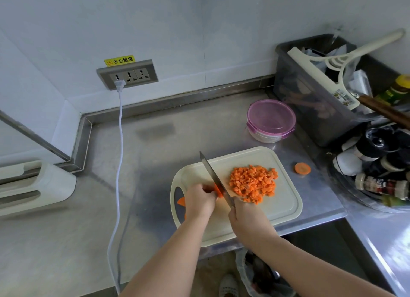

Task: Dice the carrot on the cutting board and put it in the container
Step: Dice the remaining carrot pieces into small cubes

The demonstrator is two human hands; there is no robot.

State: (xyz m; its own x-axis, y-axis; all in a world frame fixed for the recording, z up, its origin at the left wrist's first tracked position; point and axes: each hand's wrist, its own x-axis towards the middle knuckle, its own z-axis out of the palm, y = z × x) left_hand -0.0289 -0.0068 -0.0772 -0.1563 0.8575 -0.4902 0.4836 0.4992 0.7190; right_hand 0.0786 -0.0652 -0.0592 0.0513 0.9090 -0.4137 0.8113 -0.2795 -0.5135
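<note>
Carrot (218,191) is what we are still working: the last uncut piece lies on the cutting board (281,205) toward its 9 o'clock side, pinned under our left hand (199,200), whose fingers are curled down and closed on it. Our right hand (248,221) is wrapped shut around the handle of the knife (214,178), the blade slanting toward 11 o'clock with its edge against the carrot right beside the left fingertips.

The heap of diced carrot (254,183) sits at the board's centre, reaching toward 2 o'clock. The container (271,120) stands off the board at 1 o'clock with its pink lid on, so we judge that nothing has gone in yet.

The nearest risk, as we see it, is the blade meeting our left fingers, since the remaining piece is short and leaves little room to grip. A small stub may also roll or squirt out under pressure. The board's near edge overhangs the steel counter (155,141), so a hard chop at 6 o'clock could tip it. A round slice (302,168) has escaped onto the counter at 3 o'clock, and small pieces (181,201) lie by the handle hole at 9 o'clock; we could easily forget these. Scraping the heap across before the lid comes off would scatter dice.
</note>
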